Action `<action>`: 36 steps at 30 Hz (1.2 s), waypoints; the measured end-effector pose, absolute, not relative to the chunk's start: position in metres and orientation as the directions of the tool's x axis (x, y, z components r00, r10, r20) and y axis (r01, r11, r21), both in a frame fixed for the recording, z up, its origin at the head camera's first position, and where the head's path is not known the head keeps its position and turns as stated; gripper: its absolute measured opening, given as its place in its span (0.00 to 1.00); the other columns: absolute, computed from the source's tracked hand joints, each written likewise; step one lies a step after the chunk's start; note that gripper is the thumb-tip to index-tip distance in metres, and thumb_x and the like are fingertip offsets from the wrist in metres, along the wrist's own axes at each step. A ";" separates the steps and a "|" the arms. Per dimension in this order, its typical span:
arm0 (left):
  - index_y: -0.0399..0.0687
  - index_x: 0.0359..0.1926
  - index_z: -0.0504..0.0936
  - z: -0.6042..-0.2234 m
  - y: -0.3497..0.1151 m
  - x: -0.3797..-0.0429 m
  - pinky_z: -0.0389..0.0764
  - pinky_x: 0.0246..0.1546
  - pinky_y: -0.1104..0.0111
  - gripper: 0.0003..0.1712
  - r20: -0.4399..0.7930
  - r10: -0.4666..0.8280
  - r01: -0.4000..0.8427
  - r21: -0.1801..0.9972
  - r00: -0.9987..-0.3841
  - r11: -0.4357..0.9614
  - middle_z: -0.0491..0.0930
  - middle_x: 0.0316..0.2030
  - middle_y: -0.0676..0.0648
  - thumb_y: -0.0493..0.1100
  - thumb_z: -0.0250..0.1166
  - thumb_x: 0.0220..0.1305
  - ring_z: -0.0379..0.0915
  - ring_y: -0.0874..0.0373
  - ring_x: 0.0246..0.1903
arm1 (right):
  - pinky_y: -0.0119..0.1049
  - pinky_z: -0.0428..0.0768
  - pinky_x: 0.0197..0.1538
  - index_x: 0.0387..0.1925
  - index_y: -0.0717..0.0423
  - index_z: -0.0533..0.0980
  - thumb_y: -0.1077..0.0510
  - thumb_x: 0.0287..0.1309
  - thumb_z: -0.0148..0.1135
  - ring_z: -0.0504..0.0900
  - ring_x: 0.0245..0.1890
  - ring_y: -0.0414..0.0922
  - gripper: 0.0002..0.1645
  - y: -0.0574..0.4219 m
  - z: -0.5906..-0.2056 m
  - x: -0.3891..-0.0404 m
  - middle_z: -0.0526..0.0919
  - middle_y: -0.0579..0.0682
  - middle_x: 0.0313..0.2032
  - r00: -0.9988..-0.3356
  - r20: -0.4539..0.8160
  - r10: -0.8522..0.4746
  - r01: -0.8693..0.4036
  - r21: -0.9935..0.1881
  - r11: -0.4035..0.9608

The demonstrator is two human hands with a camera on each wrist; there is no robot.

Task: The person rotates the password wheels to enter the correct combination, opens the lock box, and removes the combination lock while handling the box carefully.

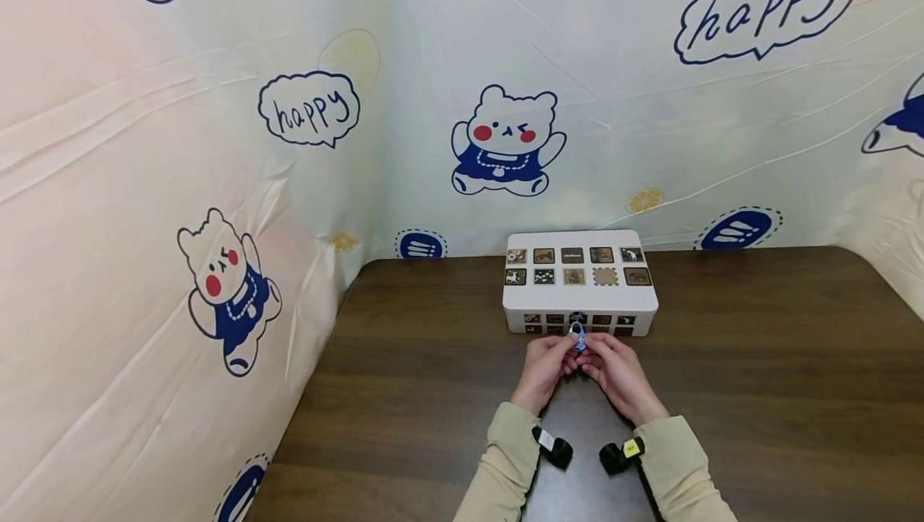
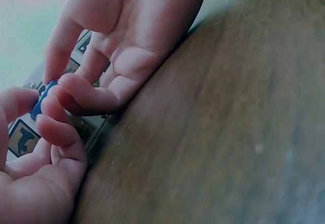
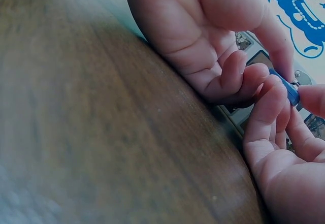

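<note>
A small blue padlock (image 1: 579, 341) with a silver shackle is at the front of a white box (image 1: 577, 241), right beside its metal latch (image 1: 577, 317). My left hand (image 1: 543, 370) pinches the padlock from the left, thumb and finger at its edge. From the other side my right hand (image 1: 619, 370) pinches it too, so the fingertips of both hands meet around it. In the left wrist view only the edge of the padlock's blue body (image 2: 43, 100) shows between the fingers. The right wrist view has the blue body (image 3: 287, 88) there likewise, with curled fingers below it.
The box, its lid down, has rows of small square pictures on its top and front. It stands near the far edge of a dark wooden table (image 1: 404, 402). A printed curtain (image 1: 404, 145) with cartoon bears hangs behind and to the left.
</note>
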State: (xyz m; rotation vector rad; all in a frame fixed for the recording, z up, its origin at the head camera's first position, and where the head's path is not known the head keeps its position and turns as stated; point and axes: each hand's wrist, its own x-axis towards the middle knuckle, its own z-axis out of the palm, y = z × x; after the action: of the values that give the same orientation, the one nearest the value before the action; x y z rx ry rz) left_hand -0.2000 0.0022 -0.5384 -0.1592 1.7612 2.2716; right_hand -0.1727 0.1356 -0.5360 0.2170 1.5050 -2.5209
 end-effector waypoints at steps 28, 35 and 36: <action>0.40 0.25 0.81 -0.542 0.001 -0.201 0.69 0.16 0.77 0.12 -0.245 0.146 -0.272 0.939 -0.959 -0.212 0.73 0.13 0.53 0.43 0.66 0.60 0.67 0.66 0.14 | 0.28 0.79 0.37 0.37 0.51 0.74 0.60 0.70 0.49 0.77 0.29 0.37 0.08 0.134 -0.532 -0.173 0.78 0.44 0.30 -0.964 -0.250 -0.088 0.262 -0.854 -0.450; 0.40 0.26 0.81 -0.543 0.001 -0.201 0.69 0.16 0.78 0.11 -0.249 0.160 -0.280 0.935 -0.955 -0.219 0.73 0.14 0.53 0.42 0.65 0.61 0.67 0.66 0.14 | 0.29 0.79 0.37 0.37 0.51 0.74 0.61 0.70 0.48 0.77 0.29 0.37 0.08 0.134 -0.532 -0.173 0.78 0.44 0.30 -0.963 -0.256 -0.085 0.266 -0.850 -0.454; 0.40 0.27 0.81 -0.543 0.001 -0.201 0.69 0.16 0.78 0.10 -0.249 0.162 -0.281 0.934 -0.955 -0.222 0.73 0.14 0.53 0.42 0.65 0.62 0.67 0.66 0.14 | 0.29 0.79 0.37 0.37 0.51 0.74 0.61 0.70 0.49 0.77 0.29 0.37 0.08 0.134 -0.532 -0.173 0.78 0.45 0.30 -0.964 -0.254 -0.084 0.264 -0.850 -0.455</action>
State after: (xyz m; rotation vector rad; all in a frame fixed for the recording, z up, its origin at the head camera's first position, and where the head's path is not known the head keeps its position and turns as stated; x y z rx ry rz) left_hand -0.2011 0.0009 -0.5432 -0.1412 1.7528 2.2514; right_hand -0.1728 0.1344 -0.5318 0.2585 1.5105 -2.5046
